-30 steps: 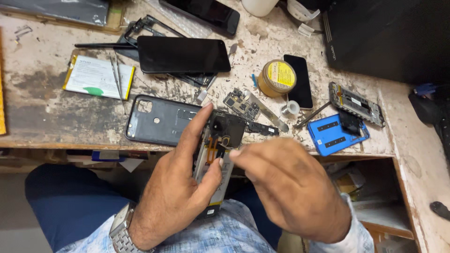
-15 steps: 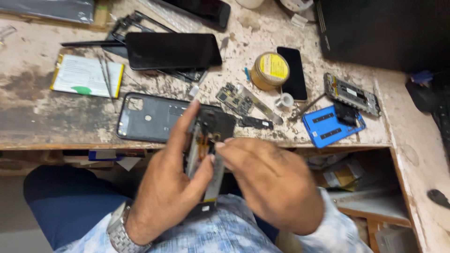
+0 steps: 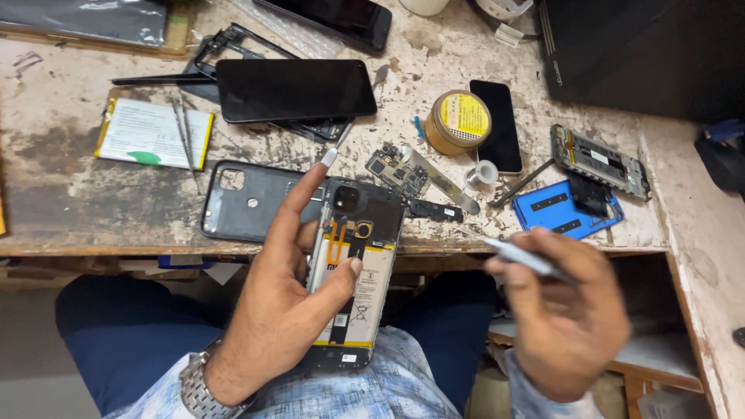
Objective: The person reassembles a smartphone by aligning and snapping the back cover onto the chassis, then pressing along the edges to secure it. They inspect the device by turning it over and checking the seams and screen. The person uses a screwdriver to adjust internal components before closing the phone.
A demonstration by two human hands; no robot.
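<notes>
Left hand (image 3: 291, 310) fingers clasp the opened phone (image 3: 353, 271), back cover removed, held above the lap just below the workbench (image 3: 62, 194) edge. Right hand (image 3: 570, 310), right of the phone and apart from it, pinches a slim grey tool (image 3: 520, 256).

I'm looking at a phone repair workshop; the worn, paint-flecked wooden bench (image 3: 70, 209) fills the upper frame, littered with gutted handsets; a loose battery (image 3: 151, 133) lies at upper left, a black back cover (image 3: 248, 203) at centre left, a bare circuit board (image 3: 397, 167) near the middle; a round yellow tin (image 3: 459, 122) (solder paste or flux, I cannot tell) sits upper centre; a blue plate (image 3: 560, 213) lies at right.
</notes>
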